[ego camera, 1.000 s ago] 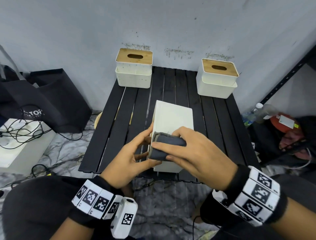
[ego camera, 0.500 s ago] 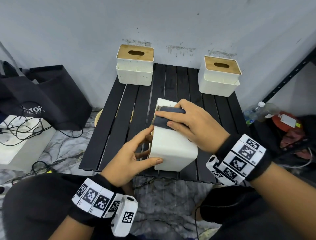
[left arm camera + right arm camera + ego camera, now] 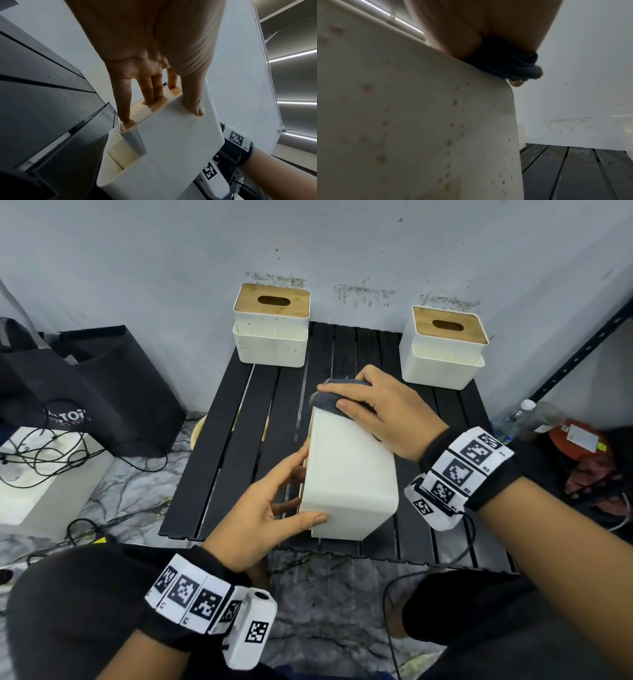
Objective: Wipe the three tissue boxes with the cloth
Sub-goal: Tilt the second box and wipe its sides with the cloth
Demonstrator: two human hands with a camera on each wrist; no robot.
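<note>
A white tissue box (image 3: pixel 349 474) lies on its side in the middle of the black slatted table (image 3: pixel 239 440), its wooden lid facing left. My left hand (image 3: pixel 294 501) grips its near end, thumb on the top face and fingers on the lid (image 3: pixel 159 94). My right hand (image 3: pixel 370 412) holds a folded dark cloth (image 3: pixel 325 402) against the box's far top edge. The right wrist view shows the cloth (image 3: pixel 505 65) bunched under the palm on that edge, above a spotted white wall (image 3: pixel 402 121). Two more boxes stand upright at the back left (image 3: pixel 272 326) and back right (image 3: pixel 445 344).
A wall runs right behind the table. A black bag (image 3: pixel 85 388) and a white box with cables (image 3: pixel 41 474) sit on the floor to the left. Bottles (image 3: pixel 534 419) and a black shelf post (image 3: pixel 582 350) are on the right.
My right hand has slid the cloth along the box's top face from the near end to the far edge. The left hand has kept its hold on the near end.
</note>
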